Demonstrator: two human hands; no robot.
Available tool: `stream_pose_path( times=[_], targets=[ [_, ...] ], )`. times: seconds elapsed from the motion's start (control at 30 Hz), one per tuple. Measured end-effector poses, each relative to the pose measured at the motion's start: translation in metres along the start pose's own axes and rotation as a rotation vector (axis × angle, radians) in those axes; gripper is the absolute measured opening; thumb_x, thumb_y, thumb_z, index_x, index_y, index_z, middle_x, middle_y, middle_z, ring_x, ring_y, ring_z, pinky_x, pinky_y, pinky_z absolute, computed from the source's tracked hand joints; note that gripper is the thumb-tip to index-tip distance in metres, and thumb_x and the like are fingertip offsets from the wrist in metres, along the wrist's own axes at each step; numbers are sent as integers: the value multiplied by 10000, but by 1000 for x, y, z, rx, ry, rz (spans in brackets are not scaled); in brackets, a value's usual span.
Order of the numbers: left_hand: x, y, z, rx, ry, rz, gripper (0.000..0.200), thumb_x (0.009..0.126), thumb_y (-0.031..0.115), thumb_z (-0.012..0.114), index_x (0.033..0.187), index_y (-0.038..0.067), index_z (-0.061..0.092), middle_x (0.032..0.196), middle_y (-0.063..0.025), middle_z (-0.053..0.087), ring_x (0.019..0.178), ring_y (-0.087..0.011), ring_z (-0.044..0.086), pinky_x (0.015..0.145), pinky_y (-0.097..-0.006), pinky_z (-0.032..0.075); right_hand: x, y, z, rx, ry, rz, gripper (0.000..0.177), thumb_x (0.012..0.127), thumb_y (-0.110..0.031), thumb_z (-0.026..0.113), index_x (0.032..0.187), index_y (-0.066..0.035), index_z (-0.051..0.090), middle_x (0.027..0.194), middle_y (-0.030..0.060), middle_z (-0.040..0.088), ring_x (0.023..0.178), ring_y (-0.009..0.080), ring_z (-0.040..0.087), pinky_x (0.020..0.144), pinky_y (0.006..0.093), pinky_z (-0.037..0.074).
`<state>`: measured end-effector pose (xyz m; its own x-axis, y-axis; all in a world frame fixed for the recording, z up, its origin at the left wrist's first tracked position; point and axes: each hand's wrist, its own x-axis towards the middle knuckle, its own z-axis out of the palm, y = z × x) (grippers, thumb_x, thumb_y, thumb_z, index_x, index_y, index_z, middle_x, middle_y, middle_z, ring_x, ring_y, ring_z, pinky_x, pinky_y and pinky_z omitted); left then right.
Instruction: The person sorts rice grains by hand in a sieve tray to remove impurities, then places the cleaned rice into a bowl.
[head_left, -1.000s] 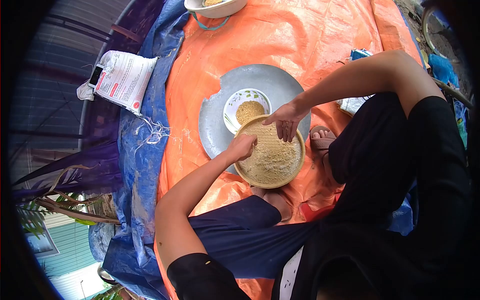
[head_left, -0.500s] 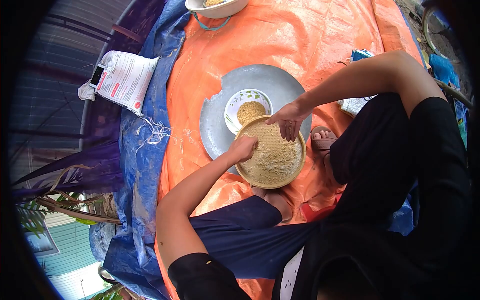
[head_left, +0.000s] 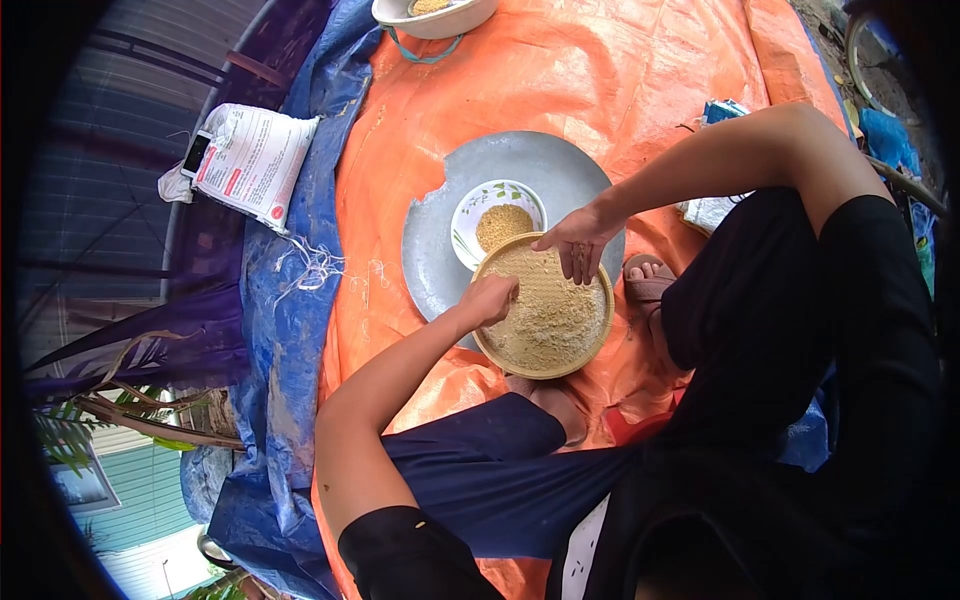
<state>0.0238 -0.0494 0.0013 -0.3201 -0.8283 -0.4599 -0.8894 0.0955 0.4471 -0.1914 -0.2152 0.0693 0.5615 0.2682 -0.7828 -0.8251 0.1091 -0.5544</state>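
A round woven winnowing basket holds pale grain with whitish powdery bits, heaped toward its near side. My left hand is closed on the basket's left rim. My right hand reaches across the upper right rim, thumb and fingers apart, the fingers stretched over the grain inside. Just beyond the basket, and partly covered by it, is a white bowl with a green leaf pattern, holding golden grain. The bowl stands on a large round metal tray with a ragged edge at the left.
An orange tarp lies under everything, with a blue tarp along the left. A printed white sack and loose white string lie at the left. A pale basin with grain stands at the far edge. My sandalled feet flank the basket.
The whole view has shifted very slightly. Both hands and the basket keep almost the same position, with the left hand still on the rim.
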Motion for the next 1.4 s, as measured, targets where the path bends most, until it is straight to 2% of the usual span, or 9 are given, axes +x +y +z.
stream_pose_path(
  times=[0.1,0.5,0.6,0.8,0.9,1.0,1.2,1.3,1.4],
  targets=[
    [1,-1,1,40,5,15,206,744,52,574,946,51,617,787,-155,666,776,-349,647,691,-450,501,2,0,-1,3,-8,-1,882,940,-641,334,1179,191,508,1148,306,599,1056,328,637,942,395,517],
    [0,0,0,29,25,21,177,761,54,553,922,52,625,769,-161,666,759,-355,645,673,-459,497,0,-1,0,2,-8,-6,879,945,-636,331,1182,193,502,1147,308,598,1060,331,636,940,399,520],
    [0,3,-2,-7,-12,-5,183,783,39,516,923,71,629,847,-204,654,838,-409,626,719,-493,492,0,-2,0,-1,-11,-6,881,945,-637,331,1186,194,499,1151,307,597,1063,332,635,943,399,519],
    [-1,3,-2,-1,-17,-22,186,781,39,520,925,82,629,848,-198,655,840,-408,628,720,-492,493,1,-1,0,0,-15,-9,882,944,-634,331,1189,197,496,1158,310,593,1068,333,633,952,395,514],
    [0,0,0,25,12,20,195,749,52,561,933,45,621,761,-160,662,761,-350,646,682,-452,496,1,0,0,0,-13,-1,885,942,-636,330,1191,197,493,1160,312,592,1077,333,629,957,393,510],
    [0,-1,2,29,7,20,195,750,53,560,934,45,622,759,-160,660,759,-348,645,680,-453,495,2,0,0,5,-15,0,890,940,-640,332,1192,198,493,1160,314,591,1078,333,628,956,392,510],
    [-2,2,0,7,-26,-17,192,781,38,521,935,84,627,838,-192,656,840,-405,628,722,-493,493,1,0,0,-4,-14,-10,890,935,-646,338,1180,194,502,1148,308,597,1060,326,636,943,388,516],
    [-2,4,-1,22,-53,-24,189,771,30,525,925,80,623,830,-189,656,834,-404,626,715,-490,492,1,-1,0,-6,-17,-13,888,934,-648,341,1175,190,505,1137,302,601,1047,323,642,937,385,520],
    [-4,3,0,29,-11,18,163,747,59,586,909,49,610,759,-155,661,765,-353,643,672,-459,490,1,0,0,-8,-13,-20,884,934,-647,342,1169,189,510,1132,301,603,1038,323,646,932,384,523]
  ],
)
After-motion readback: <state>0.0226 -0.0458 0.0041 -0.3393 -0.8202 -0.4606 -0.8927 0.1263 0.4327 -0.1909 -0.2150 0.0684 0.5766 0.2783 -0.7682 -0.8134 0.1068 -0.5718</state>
